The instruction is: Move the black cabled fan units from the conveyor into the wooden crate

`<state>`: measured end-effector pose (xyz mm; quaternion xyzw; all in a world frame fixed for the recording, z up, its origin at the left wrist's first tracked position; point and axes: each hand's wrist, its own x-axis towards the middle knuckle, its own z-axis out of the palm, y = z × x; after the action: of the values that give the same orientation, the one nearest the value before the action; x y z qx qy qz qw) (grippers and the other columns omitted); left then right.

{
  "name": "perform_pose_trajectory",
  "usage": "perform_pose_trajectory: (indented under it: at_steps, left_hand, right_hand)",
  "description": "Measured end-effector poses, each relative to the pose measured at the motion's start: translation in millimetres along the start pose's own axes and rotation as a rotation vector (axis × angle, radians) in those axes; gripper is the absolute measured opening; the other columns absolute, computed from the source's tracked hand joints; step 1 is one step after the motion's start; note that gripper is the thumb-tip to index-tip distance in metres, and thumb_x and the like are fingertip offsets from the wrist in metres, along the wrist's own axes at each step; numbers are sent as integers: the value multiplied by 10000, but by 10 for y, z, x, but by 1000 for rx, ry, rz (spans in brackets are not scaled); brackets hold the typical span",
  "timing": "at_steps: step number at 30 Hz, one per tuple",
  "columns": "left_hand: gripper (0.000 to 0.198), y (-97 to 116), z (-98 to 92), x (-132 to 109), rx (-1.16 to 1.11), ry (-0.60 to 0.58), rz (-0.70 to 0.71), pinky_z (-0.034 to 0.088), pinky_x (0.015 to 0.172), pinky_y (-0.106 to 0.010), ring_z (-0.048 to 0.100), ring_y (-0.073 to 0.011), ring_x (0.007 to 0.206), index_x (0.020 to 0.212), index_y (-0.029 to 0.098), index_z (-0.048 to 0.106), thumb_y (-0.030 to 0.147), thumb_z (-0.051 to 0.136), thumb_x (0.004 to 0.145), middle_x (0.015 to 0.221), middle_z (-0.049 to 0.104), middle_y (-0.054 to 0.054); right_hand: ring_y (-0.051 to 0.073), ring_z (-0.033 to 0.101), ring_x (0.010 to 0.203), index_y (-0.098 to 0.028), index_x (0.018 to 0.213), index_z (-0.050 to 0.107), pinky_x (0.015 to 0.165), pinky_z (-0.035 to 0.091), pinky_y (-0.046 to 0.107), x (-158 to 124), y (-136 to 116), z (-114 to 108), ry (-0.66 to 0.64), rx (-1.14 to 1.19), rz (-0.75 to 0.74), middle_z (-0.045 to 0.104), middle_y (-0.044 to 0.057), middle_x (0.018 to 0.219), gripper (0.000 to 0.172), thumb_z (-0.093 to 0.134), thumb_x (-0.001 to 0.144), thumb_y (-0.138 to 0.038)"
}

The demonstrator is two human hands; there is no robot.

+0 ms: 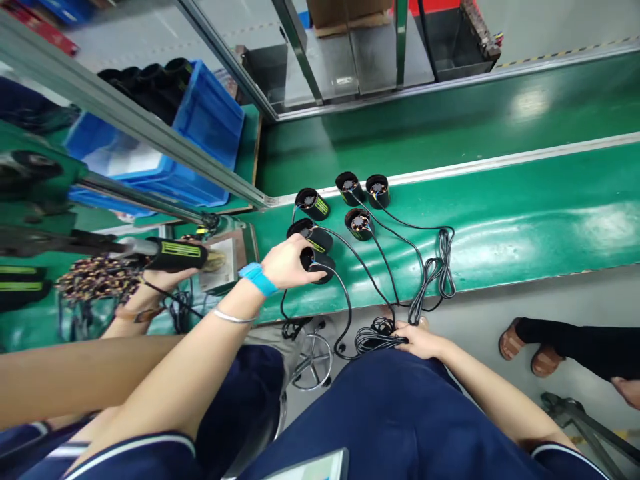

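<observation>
My left hand (290, 263), with a blue band at the wrist, is closed around the rim of a black cylindrical housing (320, 267) on the green bench. A black cable runs from this housing. Below the bench edge, my right hand (420, 340) grips a coiled black cable (376, 335) in front of my body; its fingertips are partly hidden. Close behind my left hand lies another black housing (320, 239) with a yellow-green label. Several more stand or lie beyond, including one labelled housing (314, 204) and one open-ended housing (360, 224) showing wired parts inside.
At left, a co-worker's hand (167, 279) is at a black housing (181, 255) by a green machine (35, 170). A blue crate (213, 123) holds black cylinders. Coiled cables (444, 267) hang over the bench edge. Another person's feet (513, 340) are at right.
</observation>
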<state>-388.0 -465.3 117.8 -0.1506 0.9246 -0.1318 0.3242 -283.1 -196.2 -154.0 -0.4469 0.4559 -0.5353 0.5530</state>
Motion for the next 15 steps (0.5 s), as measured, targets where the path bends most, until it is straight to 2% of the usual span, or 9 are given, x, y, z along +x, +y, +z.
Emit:
perform_pose_trajectory:
  at_steps: [3,6,11,13,15]
  left_hand:
    - [611,151,-193,-268,23,42,-67,538,825,-362,640,-273,909,989,166,657,627,671,589,998,632,-97]
    - [623,324,-352,-523,66,42,-129,537,800,-368,643,-274,873,968,158,660,643,656,577,984,639,-102]
    - [594,668,-579,-746,123,2,-102,531,791,-370,645,-278,865,915,162,651,638,643,560,965,647,-112]
    - [575,854,-661,-739,130,-4,-36,525,814,-367,646,-278,882,899,170,643,633,641,556,957,653,-110]
    - [563,1041,-707,-703,139,-19,63,529,797,-363,652,-267,857,887,181,639,649,619,574,944,660,-96]
  right_hand:
    - [193,567,959,-185,1053,705,914,460,326,-89,-141,-51,-26,83,-165,562,78,1033,243,531,902,-263]
    - [187,566,954,-202,1097,696,929,460,339,-266,-317,-112,23,116,-261,551,79,1054,265,512,914,-256]
    - [203,554,1018,-197,1123,670,966,451,375,-710,-623,-369,241,176,-379,569,97,1071,279,488,944,-311]
    - [201,554,1039,-185,1101,665,961,457,372,-933,-742,-448,358,219,-437,575,106,1082,271,481,949,-313]
    - [193,559,1054,-171,1072,662,959,462,360,-1166,-854,-422,502,252,-506,579,116,1090,249,486,944,-292]
